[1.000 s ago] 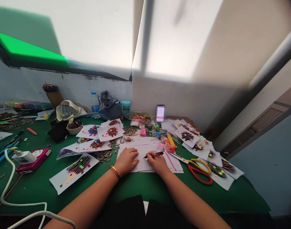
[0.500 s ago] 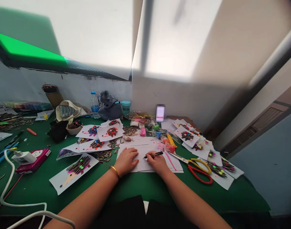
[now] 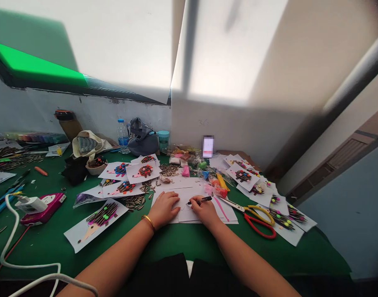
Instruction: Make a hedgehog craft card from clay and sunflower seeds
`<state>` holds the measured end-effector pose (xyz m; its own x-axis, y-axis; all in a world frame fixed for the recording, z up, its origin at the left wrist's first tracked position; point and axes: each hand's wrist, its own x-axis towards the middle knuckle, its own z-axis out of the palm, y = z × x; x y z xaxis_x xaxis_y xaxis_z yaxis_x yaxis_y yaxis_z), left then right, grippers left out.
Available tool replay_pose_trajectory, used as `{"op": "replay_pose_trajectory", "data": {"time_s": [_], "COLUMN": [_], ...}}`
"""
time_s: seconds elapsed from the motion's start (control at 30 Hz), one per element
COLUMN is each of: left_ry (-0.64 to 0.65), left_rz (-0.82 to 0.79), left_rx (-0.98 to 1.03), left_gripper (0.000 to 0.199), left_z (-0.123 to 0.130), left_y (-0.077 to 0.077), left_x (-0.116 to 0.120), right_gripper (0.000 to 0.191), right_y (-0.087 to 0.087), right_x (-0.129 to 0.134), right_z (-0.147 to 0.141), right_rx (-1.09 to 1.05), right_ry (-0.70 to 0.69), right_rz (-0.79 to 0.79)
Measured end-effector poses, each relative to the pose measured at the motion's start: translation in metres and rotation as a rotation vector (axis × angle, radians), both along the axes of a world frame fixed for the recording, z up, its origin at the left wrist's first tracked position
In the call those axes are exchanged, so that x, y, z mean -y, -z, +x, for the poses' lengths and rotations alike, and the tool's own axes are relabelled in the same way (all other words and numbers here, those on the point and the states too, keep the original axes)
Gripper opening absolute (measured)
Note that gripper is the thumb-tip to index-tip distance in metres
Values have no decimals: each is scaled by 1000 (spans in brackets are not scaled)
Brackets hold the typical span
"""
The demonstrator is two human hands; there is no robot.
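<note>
White paper [image 3: 183, 216] lies in front of me on the green table, with a thin dark line drawn on it between my hands. My right hand [image 3: 205, 209] is closed around a black pen [image 3: 204, 199], its tip at the sheet. Flat on the paper's left side rests my left hand [image 3: 164, 208], fingers stretched out, a gold bangle on its wrist. Just right of the right hand, a pink strip [image 3: 221, 209] sits on the paper. Scissors [image 3: 253, 214] with red and yellow handles lie open beyond it, blades over the paper's edge.
Hedgehog cards [image 3: 96, 225] with seed spines lie at left, and more cards [image 3: 257, 189] overlap at right. Sunflower seeds [image 3: 135, 202] are scattered by the left hand. Behind are bagged coloured clay [image 3: 215, 187], a phone [image 3: 208, 147] and a water bottle [image 3: 123, 136]. A white cable [image 3: 12, 231] runs at far left.
The pen tip and right-hand fingers have shifted very slightly at the drawn line. My left hand and the things on the table stay where they were.
</note>
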<state>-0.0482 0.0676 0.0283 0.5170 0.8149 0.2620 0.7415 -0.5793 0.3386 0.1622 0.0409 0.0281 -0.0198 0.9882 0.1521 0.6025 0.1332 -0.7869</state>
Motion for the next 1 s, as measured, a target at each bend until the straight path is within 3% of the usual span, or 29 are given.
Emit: {"op": "replay_pose_trajectory", "data": {"time_s": [1.0], "left_ry": [-13], "left_rz": [-15], "left_rx": [1], "left_gripper": [35], "left_z": [0], "left_y": [2], "left_x": [-2], "right_gripper": [26], "right_y": [-2], "right_x": [-2], "right_z": [3], "right_rx": [-9], "right_ry": [61], "right_rz": [20]}}
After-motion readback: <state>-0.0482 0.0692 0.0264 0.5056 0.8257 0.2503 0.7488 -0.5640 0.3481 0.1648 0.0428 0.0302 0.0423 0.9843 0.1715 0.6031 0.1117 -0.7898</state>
